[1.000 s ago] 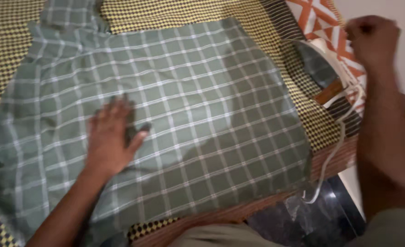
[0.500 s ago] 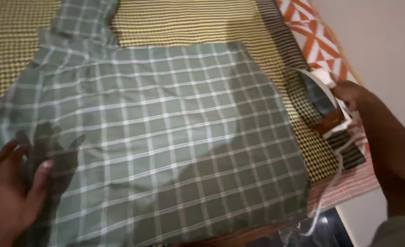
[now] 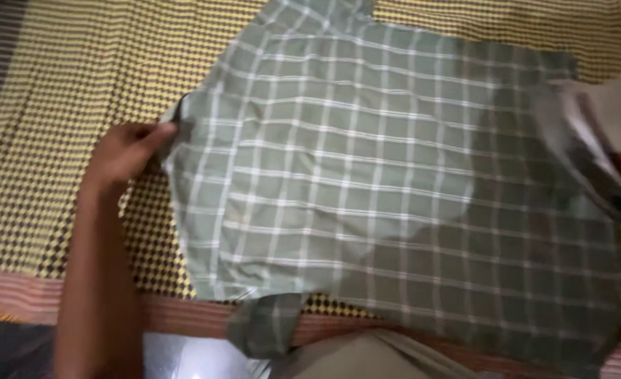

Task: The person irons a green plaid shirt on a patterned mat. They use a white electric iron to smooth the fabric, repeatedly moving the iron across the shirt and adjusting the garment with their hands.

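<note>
— Pinching, is it? What is the left hand (image 3: 124, 151) doing at the edge of the cloth?

— Yes, its fingers are closed narrowly on the left edge of the green checked shirt (image 3: 366, 189), near a dark fold at the shoulder seam. The forearm runs down from there to the bottom of the view.

— And the right hand?

— I cannot tell. At the right border there is only a blurred iron (image 3: 595, 158), a grey soleplate with a white body and a brown part, tilted over the right side of the shirt. The hand itself does not show clearly, so whether it is closed on the iron is not visible.

— Where does the shirt lie?

— Spread flat across the middle of the view, collar end towards the top, one sleeve (image 3: 265, 323) hanging over the near edge at the bottom. A darker shadow covers its lower right part.

— What is under it?

— A yellow and black patterned sheet (image 3: 50, 98) that covers the surface, with a reddish striped border (image 3: 15, 295) along the near edge. Below that, a patch of glossy floor (image 3: 184, 354) shows, and some grey-green cloth (image 3: 366, 358) at the bottom centre.
</note>
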